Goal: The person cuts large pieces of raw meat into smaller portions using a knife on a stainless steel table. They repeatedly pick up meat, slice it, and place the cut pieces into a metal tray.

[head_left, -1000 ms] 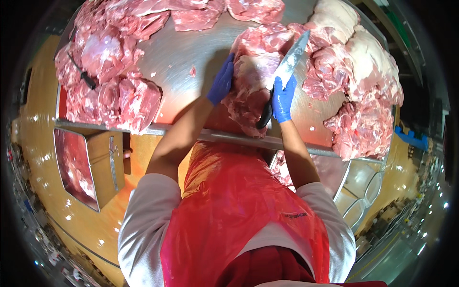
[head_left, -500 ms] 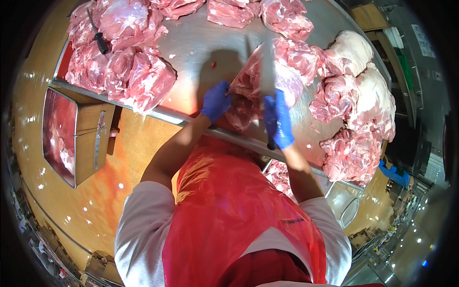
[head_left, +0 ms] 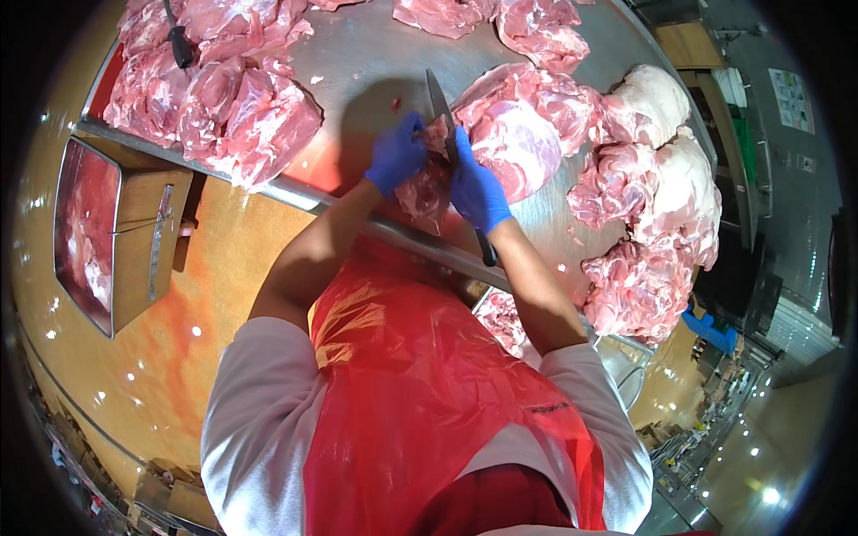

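Note:
My right hand (head_left: 480, 190), in a blue glove, is closed round the dark handle of a long knife (head_left: 437, 96). Its blade points away and slightly left, between my two hands at the left side of a large piece of raw meat (head_left: 517, 147). Close by on the left, my gloved left hand (head_left: 397, 157) pinches a flap of that meat near the blade. Below the hands, a darker red portion (head_left: 424, 195) of meat lies by the table's near edge. The fingertips of the left hand are partly hidden.
Raw cuts (head_left: 255, 125) are piled on the metal table (head_left: 349, 62) at left, with a second dark-handled knife (head_left: 181, 46) on them. More cuts, some with pale skin (head_left: 684, 192), line the right. A bin (head_left: 138, 237) holding meat stands at lower left.
My right hand and the knife have moved left, from over the large meat piece to beside my left hand. The view has shifted slightly.

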`<state>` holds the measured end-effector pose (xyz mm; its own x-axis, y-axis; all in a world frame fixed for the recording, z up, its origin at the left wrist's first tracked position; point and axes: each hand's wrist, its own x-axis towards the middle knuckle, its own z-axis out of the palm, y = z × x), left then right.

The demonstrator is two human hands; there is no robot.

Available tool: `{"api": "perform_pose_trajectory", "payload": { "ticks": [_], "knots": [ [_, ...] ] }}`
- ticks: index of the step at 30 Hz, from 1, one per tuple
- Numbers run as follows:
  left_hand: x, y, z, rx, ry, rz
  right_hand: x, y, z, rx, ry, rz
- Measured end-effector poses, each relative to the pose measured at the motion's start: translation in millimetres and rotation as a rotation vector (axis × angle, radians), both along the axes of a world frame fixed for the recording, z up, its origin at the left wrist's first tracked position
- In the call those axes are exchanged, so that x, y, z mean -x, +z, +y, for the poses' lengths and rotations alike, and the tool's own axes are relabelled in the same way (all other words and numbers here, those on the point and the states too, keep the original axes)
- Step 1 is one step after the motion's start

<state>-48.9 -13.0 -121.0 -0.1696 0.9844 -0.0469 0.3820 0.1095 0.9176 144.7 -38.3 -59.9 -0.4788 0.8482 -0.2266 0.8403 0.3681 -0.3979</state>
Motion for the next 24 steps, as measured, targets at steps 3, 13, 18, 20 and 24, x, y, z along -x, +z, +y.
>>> {"api": "perform_pose_trajectory", "payload": {
  "ticks": [3, 13, 18, 20, 24],
  "knots": [
    [16, 12, 18, -0.059, 0.099, 0.014, -23, -16, -27, -0.166, 0.058, 0.246],
    [29, 101, 23, -0.541, -0.023, 0.284, 17, 34, -9, 0.382, -0.136, 0.245],
    [32, 169, 40, -0.622, -0.372, 0.254, -79, 72, -66, 0.369, -0.153, 0.433],
    [-7, 213, 25, -0.459, -0.618, 0.548, -124, 108, -72, 0.322, -0.309, 0.435],
    [-117, 189, -17, -0.287, -1.057, 0.254, -216, 169, -79, 0.079, -0.756, 0.455]
  ]
}}
